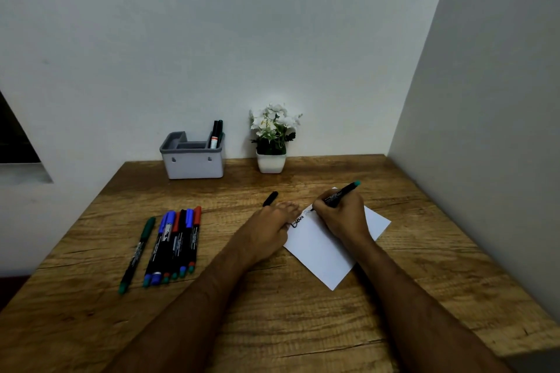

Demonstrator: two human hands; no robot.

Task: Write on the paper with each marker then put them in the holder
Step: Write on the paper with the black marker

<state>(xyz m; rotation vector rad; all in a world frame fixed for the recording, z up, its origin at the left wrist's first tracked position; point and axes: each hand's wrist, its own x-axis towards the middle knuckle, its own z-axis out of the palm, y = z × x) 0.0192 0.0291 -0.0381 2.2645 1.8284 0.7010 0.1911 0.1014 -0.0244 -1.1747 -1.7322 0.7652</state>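
Observation:
A white sheet of paper (327, 251) lies tilted on the wooden table (272, 312). My right hand (342, 215) grips a black marker (342, 192) with a teal end, its tip down on the paper's upper left, where dark handwriting shows. My left hand (272, 224) lies flat, fingers straight, pressing the paper's left edge. A black cap (270, 199) lies just beyond its fingers. Several capped markers (174, 244) lie in a row at the left, a green one (138, 254) apart from them. The grey holder (194, 160) at the back holds two markers (216, 133).
A small white pot with white flowers (271, 138) stands against the back wall, right of the holder. A wall closes the table's right side. The table's right edge runs near my right forearm.

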